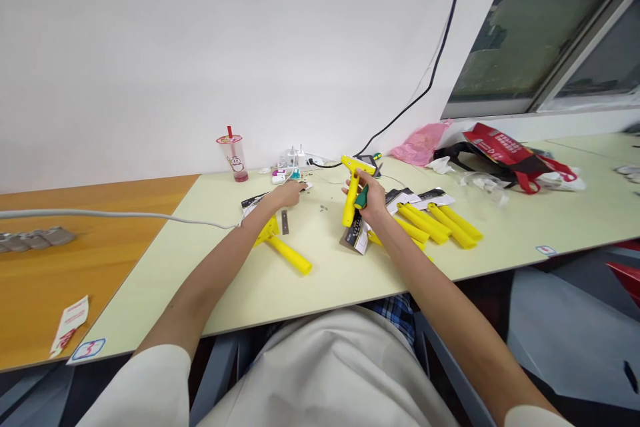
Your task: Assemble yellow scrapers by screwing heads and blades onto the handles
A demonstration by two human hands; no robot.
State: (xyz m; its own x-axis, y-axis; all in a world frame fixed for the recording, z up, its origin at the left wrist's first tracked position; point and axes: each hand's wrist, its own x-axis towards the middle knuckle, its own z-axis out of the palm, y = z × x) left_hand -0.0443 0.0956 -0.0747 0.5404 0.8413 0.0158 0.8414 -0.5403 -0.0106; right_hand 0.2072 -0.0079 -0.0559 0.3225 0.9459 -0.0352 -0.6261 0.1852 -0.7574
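Pale shirt of the worker at bottom centre; cream tabletop beyond it.

Right hand, centre: wrapped about a yellow scraper, head uppermost, with a green tool handle in the same grip. Left hand, left of centre: stretched forward, fingers lowered; cannot tell whether they pinch anything.

Progress (my judgement): partway. Second scraper lies unattended beside the left forearm, near a loose metal blade; small metal pieces sit between the hands. Several yellow scrapers lie right of centre by packaging cards; finished or waiting, unclear. Blade in the held one: not discernible.

Surroundings: lidded cup and plugs along the wall; pink bag and red bag at right. Obstruction: grey-white cable runs from the left edge to the left forearm and might snag.
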